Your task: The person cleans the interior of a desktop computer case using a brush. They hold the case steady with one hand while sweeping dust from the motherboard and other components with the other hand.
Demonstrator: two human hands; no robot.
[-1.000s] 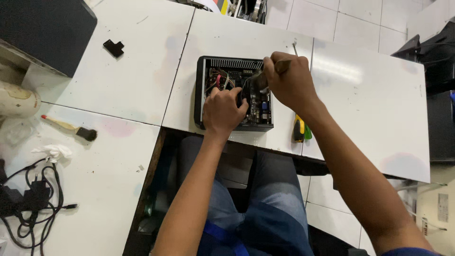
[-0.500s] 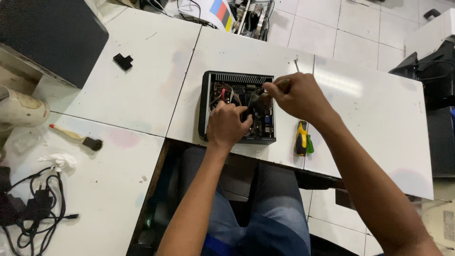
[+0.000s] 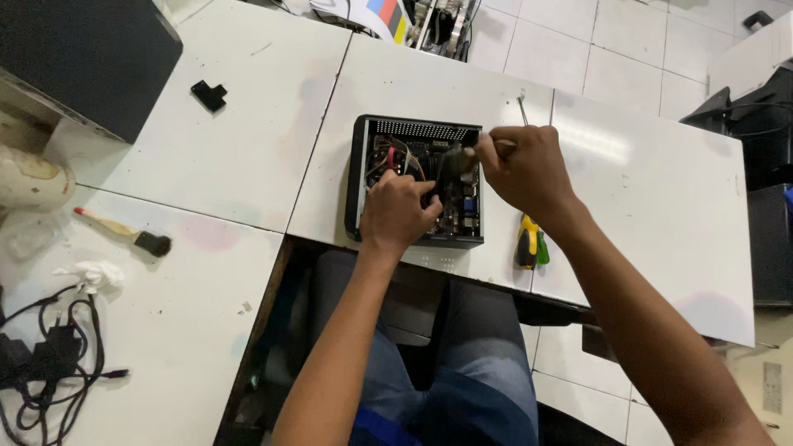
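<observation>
Both hands work inside a small open black metal computer case (image 3: pixel 417 177) that sits near the centre of the frame, on the white desk (image 3: pixel 248 157) close to its near edge. The left hand (image 3: pixel 398 213) rests over the lower middle of the case, its fingers curled down among the circuit board and coloured wires; whether they pinch anything cannot be told from this view. The right hand (image 3: pixel 524 169) comes in from the right side of the frame and is closed around the wooden handle of a small brush (image 3: pixel 475 153), whose dark bristle end points left over the inside of the case, near its upper right corner.

Just right of the case, below the right wrist, a yellow and green handled screwdriver (image 3: pixel 529 244) lies on the desk. A thin metal rod (image 3: pixel 523 108) lies above the right hand, near the seam between two desk panels. At the left of the frame a second brush with a pale wooden handle, red tip and black bristles (image 3: pixel 124 231) lies well apart from the case, with a crumpled white tissue (image 3: pixel 89 275) below it and a tangle of black cables (image 3: pixel 49 359) in the lower left corner. A small black plastic bracket (image 3: pixel 209 94) lies in the upper left, beside a large black box (image 3: pixel 83 58).
</observation>
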